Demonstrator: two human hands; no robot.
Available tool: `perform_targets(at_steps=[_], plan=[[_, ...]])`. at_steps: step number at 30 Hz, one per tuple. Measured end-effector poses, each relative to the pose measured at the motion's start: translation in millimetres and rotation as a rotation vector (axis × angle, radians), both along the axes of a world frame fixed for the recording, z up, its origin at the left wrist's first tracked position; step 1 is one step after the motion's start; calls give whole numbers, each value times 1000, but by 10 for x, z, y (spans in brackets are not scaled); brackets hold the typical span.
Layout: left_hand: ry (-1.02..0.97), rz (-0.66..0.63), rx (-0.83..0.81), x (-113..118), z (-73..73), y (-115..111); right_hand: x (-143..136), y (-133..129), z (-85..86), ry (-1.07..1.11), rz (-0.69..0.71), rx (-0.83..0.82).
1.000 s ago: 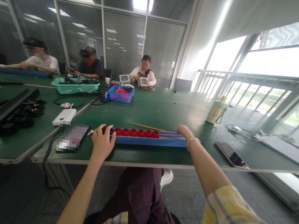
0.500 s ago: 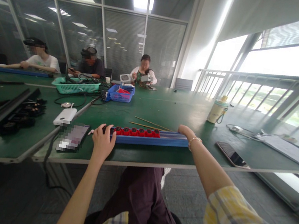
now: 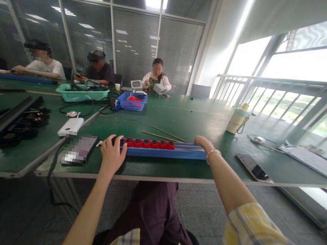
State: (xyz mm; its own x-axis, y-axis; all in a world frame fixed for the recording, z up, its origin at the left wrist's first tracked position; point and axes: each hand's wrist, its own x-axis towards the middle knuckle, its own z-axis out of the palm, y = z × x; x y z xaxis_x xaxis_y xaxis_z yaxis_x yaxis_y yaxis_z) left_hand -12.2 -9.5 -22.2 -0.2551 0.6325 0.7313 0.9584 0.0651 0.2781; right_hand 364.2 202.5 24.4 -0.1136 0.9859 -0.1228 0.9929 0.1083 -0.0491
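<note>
A long blue channel [image 3: 164, 154] lies on the green table in front of me. In its left and middle part stands a row of several red blocks with dark tops [image 3: 146, 142]. My left hand [image 3: 113, 151] grips the channel's left end, its fingers bent over a black piece [image 3: 122, 141] just left of the red row. At the opposite end my right hand [image 3: 205, 143] is closed around the channel, with most of its fingers hidden behind the far side. The right part of the channel shows its bare inside. Two thin sticks [image 3: 161, 136] lie just behind it.
To the left are a phone [image 3: 79, 150], a white power bank [image 3: 71, 126] and dark parts [image 3: 20, 127]. Farther back stand a green basket [image 3: 82, 94] and a blue basket [image 3: 132, 102]. On the right are a bottle [image 3: 238, 119] and another phone [image 3: 253, 168]. Several people sit beyond.
Both of my hands keep their places on the channel, which has not visibly moved. Across the table, a person's grey-white box has tilted lower.
</note>
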Motion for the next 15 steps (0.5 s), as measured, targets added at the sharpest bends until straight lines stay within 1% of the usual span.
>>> perform_targets(at_steps=[4, 15], plan=[[5, 4, 2, -1, -8, 4, 5, 4, 0, -16, -31, -50], [18, 3, 7, -9, -22, 17, 6, -78, 85, -23, -26, -111]])
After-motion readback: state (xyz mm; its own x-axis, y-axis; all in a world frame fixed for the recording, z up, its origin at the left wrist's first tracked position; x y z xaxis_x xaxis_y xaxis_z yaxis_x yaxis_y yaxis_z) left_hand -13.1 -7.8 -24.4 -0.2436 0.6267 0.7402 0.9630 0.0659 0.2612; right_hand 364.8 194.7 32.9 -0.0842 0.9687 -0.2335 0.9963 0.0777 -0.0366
